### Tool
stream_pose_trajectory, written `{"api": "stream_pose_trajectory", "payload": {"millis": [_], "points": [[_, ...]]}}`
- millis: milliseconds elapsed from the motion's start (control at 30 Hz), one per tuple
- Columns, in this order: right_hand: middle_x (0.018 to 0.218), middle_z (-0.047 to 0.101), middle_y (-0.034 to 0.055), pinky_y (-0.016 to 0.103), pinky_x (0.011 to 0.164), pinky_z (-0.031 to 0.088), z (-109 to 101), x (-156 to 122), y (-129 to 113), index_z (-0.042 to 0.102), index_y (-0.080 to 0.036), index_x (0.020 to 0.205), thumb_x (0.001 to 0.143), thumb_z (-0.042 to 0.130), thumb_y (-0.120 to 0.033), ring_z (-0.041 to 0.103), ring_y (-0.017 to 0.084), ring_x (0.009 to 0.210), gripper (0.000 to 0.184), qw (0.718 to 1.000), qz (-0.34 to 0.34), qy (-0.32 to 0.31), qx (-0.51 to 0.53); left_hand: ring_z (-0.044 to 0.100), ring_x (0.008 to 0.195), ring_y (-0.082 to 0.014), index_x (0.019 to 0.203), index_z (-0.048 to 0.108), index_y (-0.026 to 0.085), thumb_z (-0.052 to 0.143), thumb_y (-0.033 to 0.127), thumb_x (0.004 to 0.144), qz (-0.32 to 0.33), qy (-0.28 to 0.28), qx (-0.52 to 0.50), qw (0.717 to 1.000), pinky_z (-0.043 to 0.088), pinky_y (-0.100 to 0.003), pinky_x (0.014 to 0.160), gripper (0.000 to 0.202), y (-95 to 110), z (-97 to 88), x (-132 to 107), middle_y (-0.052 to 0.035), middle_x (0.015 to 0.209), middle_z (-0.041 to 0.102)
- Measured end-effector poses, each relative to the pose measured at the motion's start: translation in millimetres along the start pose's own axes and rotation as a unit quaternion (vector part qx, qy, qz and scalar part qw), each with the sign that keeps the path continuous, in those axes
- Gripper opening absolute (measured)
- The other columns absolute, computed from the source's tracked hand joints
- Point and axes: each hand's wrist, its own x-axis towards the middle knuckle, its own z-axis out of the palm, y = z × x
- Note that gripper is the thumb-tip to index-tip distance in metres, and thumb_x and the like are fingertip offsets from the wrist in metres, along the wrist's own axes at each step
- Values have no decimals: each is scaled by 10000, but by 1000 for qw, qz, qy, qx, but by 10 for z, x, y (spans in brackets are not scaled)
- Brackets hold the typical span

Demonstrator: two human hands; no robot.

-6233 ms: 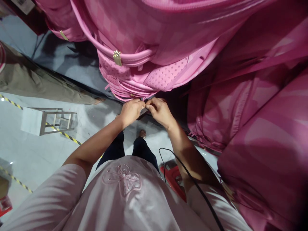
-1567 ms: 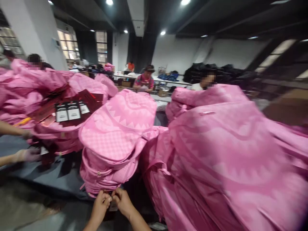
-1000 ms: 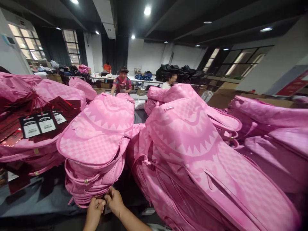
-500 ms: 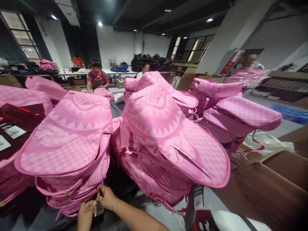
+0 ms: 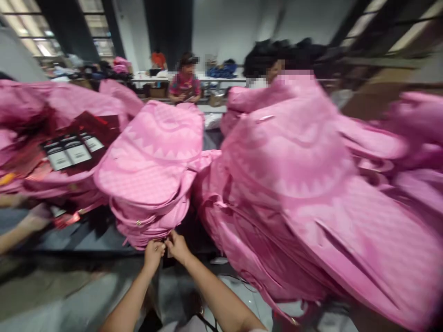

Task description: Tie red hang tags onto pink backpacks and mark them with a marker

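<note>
Because the camera shakes, the room looks smeared, so we tell only what we can see. Far left, someone else's arm reaches over the dark table; it is not ours. Above it, black tags lie on top of pink bags, where they are easy to grab.

Next comes a stack of pink bags, piled flat so they do not slide. Our left hand and our right hand meet at the stack's bottom edge, by the table's rim, right in front of us. Both hands have their fingers pinched shut on something small there. We think it is part of the lowest bag, but it is too blurry to be sure. We hold it low and close so both hands can work on one spot.

To the right, a big pile of more bags slopes down toward us.
</note>
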Motion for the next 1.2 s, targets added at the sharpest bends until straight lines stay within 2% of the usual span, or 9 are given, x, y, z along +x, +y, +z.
{"api": "stream_pose_trajectory", "payload": {"millis": [200, 467, 533, 633, 733, 867, 1000, 1100, 1200], "points": [[759, 628, -11, 274, 677, 469, 36, 9, 71, 544, -233, 911, 757, 537, -325, 585, 169, 682, 180, 1000, 0, -15, 23, 522, 495, -96, 693, 461, 190, 721, 343, 599, -8, 40, -28, 999, 420, -216, 515, 316, -136, -46, 81, 35, 562, 593], [756, 615, 3, 315, 699, 476, 38, -33, 114, 507, -228, 931, 760, 543, -480, 586, 193, 694, 307, 999, 44, -1, 5, 511, 523, -66, 802, 515, 155, 712, 160, 743, -47, 30, -41, 998, 421, -192, 550, 206, -286, -3, 8, 67, 610, 573], [743, 615, 9, 314, 678, 482, 9, -44, 73, 515, -225, 902, 757, 546, -530, 590, 194, 675, 339, 999, 35, -12, 7, 526, 558, -69, 890, 567, 129, 692, 213, 834, -48, 32, -44, 997, 459, -203, 571, 160, -224, -7, 15, 46, 675, 583], [698, 605, 10, 317, 650, 497, -29, -43, 35, 501, -227, 832, 720, 553, -559, 602, 200, 642, 353, 999, 15, -27, 11, 614, 743, -110, 1065, 612, 122, 607, 347, 945, -25, 53, -54, 997, 552, -270, 681, 255, -41, -120, 152, -30, 909, 644], [776, 660, 44, 335, 679, 505, -47, -25, 28, 527, -216, 923, 746, 564, -539, 646, 227, 705, 370, 1000, 8, -14, -4, 637, 946, -164, 1158, 611, 159, 587, 381, 958, 7, 96, -69, 993, 577, -339, 806, 300, 189, -362, 368, -78, 1112, 641], [788, 662, 32, 340, 684, 512, -30, -25, -22, 502, -238, 962, 759, 548, -514, 661, 234, 723, 346, 1000, -3, -18, -3, 624, 994, -169, 1179, 613, 186, 562, 387, 969, 16, 125, -82, 989, 575, -355, 853, 295, 332, -599, 508, -92, 1182, 625], [683, 605, 13, 352, 631, 491, 37, -55, -70, 459, -255, 842, 697, 551, -498, 611, 236, 636, 298, 1000, 12, -2, -14, 636, 896, -149, 1139, 613, 161, 588, 370, 958, -8, 85, -74, 994, 578, -309, 759, 278, 110, -398, 321, -69, 1069, 645], [756, 629, 21, 347, 694, 485, 67, -45, -25, 481, -250, 890, 739, 524, -452, 609, 223, 693, 255, 999, 28, 15, -22, 609, 739, -102, 1050, 606, 113, 618, 326, 939, -34, 33, -59, 997, 546, -249, 656, 240, -126, -159, 66, -31, 929, 638], [778, 639, 12, 324, 716, 489, 72, -40, 40, 484, -245, 938, 757, 507, -392, 618, 204, 714, 235, 999, 37, 3, -6, 544, 566, -70, 929, 559, 131, 721, 251, 819, -43, 13, -52, 998, 462, -192, 531, 229, -222, -66, -70, 26, 763, 616]]}}
